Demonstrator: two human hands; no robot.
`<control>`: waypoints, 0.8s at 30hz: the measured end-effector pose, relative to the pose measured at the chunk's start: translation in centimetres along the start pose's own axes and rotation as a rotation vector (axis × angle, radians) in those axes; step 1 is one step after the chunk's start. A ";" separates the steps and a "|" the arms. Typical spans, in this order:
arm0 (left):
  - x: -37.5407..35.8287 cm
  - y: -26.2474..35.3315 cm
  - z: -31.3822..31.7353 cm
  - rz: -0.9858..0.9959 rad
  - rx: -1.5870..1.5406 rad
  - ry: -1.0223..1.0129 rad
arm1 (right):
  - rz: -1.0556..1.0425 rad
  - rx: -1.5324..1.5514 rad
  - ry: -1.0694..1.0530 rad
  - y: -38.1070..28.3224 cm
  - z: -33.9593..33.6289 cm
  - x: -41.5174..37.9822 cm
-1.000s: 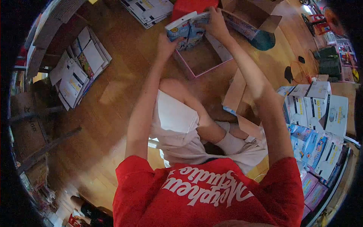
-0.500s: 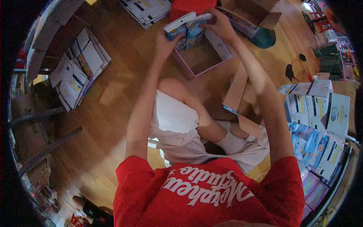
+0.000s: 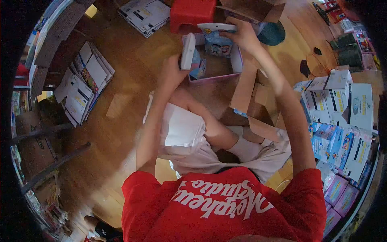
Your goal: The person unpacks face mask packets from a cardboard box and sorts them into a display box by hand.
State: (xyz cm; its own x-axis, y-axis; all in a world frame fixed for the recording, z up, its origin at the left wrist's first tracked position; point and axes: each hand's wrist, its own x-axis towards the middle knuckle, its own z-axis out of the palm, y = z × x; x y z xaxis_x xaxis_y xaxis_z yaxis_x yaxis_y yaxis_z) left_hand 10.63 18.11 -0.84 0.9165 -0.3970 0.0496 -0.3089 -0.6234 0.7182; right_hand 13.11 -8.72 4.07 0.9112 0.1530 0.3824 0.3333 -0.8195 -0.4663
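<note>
My left hand (image 3: pixel 172 71) grips a pack (image 3: pixel 187 52) with a white top edge and a blue printed side, tilted upright at the left wall of an open box. My right hand (image 3: pixel 244 35) pinches the white rim of a second blue printed pack (image 3: pixel 218 43), which hangs over the box opening. The box (image 3: pixel 215 78) has pinkish edges and sits on the wooden floor in front of my bent leg. Its inner floor shows brown between the packs. My left fingers are partly hidden behind the pack.
A red stool (image 3: pixel 192 15) stands beyond the box, beside an open cardboard box (image 3: pixel 258 10). Opened cardboard (image 3: pixel 244 90) lies right of my leg. Stacked product boxes (image 3: pixel 334 101) rise at the right. Flattened cartons (image 3: pixel 86 84) lie at the left. Another person (image 3: pixel 102 230) is partly visible lower left.
My hands have moved apart, each with its own pack. The left pack has swung down and left, turning more upright. The camera view has shifted slightly.
</note>
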 end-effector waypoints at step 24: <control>9.4 -4.2 1.6 0.593 0.084 0.323 | -0.059 0.188 0.039 6.9 1.1 0.1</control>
State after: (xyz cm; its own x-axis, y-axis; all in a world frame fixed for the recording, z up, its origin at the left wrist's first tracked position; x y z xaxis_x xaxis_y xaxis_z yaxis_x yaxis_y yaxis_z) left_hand 20.19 15.97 -4.49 0.6121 -0.4749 0.6323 -0.7891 -0.4178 0.4502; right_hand 15.78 -13.73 0.04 0.8801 0.1730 0.4421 0.4281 -0.6918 -0.5815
